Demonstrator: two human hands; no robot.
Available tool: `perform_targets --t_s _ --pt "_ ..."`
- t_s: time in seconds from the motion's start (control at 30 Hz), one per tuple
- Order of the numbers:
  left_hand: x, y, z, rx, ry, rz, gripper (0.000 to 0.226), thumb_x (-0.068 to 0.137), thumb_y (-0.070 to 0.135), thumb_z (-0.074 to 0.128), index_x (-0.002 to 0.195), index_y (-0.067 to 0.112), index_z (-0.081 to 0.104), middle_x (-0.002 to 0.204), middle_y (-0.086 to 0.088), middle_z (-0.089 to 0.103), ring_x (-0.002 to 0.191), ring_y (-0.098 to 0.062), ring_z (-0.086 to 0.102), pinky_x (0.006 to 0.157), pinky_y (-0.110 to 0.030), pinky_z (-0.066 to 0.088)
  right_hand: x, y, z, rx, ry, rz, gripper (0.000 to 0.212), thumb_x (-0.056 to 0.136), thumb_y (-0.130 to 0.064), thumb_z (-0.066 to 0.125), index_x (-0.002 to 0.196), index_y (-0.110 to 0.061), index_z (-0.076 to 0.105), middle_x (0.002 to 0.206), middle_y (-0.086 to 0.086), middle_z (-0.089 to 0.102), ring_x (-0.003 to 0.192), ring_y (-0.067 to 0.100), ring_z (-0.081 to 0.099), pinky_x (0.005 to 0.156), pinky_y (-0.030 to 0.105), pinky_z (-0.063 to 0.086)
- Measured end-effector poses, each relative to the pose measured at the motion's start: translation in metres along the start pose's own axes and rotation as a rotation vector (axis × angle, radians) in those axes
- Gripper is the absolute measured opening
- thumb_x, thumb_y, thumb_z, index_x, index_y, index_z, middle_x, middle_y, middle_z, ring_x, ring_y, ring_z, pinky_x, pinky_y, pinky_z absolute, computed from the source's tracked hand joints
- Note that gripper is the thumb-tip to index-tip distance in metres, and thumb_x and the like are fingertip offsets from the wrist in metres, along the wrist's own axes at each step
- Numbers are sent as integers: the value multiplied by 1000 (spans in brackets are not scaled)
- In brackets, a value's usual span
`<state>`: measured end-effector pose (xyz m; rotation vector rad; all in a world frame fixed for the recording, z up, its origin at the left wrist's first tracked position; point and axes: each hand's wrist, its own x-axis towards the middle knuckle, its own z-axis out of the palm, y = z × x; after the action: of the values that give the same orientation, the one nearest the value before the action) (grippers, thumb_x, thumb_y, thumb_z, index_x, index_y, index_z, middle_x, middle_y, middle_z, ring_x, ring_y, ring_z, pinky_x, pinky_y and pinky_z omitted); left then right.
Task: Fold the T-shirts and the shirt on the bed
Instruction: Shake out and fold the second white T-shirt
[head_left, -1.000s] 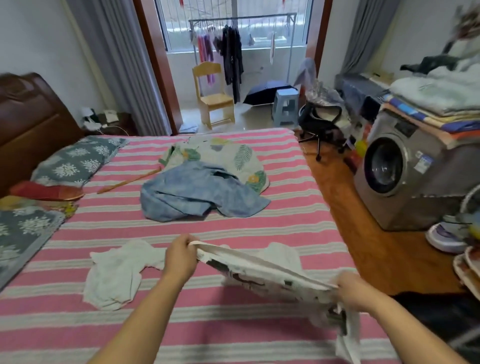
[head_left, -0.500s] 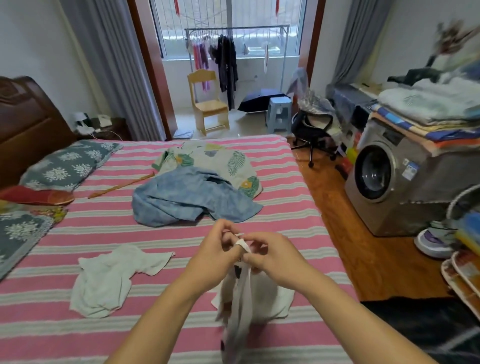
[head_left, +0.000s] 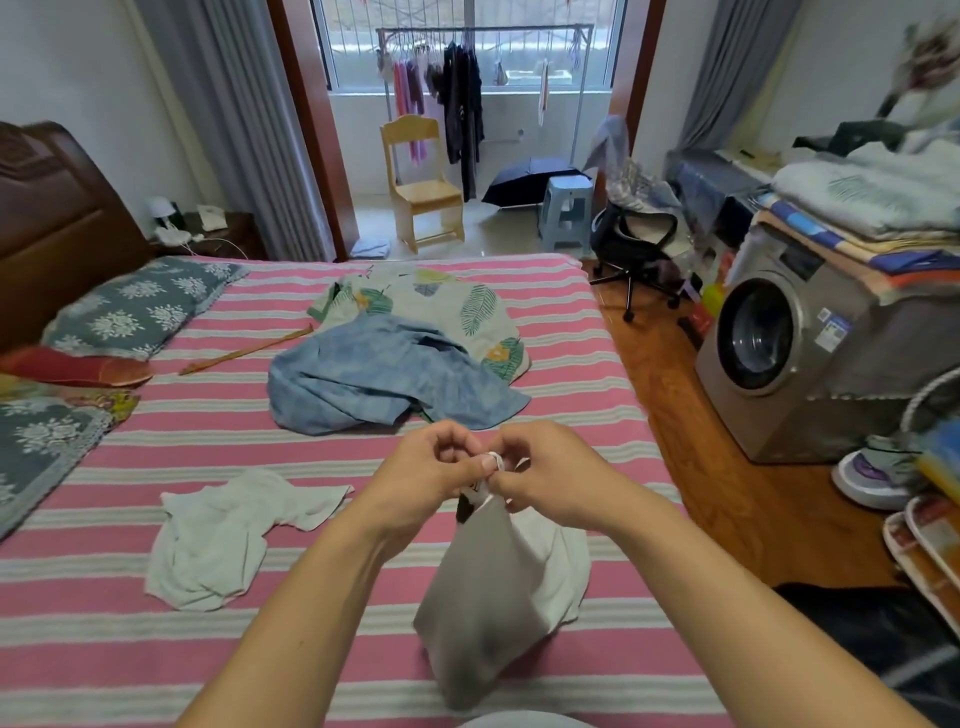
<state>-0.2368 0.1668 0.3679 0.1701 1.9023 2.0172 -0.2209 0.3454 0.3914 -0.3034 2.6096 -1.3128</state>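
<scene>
A second ago your hands were wide apart, stretching the white T-shirt (head_left: 493, 587) out flat; now your left hand (head_left: 426, 478) and right hand (head_left: 550, 478) have come together, and the fingers of both are curled tight, pinching the same bunched edge of the cloth between them. The garment hangs doubled straight down from your fingers, its lower end resting on the bed (head_left: 104, 649). I'd judge that the first lengthwise fold of this piece is made and it next needs laying down and folding across. Left of your fingers another white T-shirt (head_left: 218, 540) lies crumpled; beyond your fingers the blue shirt (head_left: 374, 374) lies heaped, partly over a leaf-print T-shirt (head_left: 467, 306), all three unfolded.
</scene>
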Motion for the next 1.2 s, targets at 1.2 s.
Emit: perform_targets --t_s 1.2 --pt "90 -41 -166 671 1171 -155 15 101 14 39 111 14 50 112 -22 57 87 -45 63 73 -49 54 88 26 -189 984 1311 202 25 96 -8 45 117 -11 58 104 6 62 79 15 63 73 35 60"
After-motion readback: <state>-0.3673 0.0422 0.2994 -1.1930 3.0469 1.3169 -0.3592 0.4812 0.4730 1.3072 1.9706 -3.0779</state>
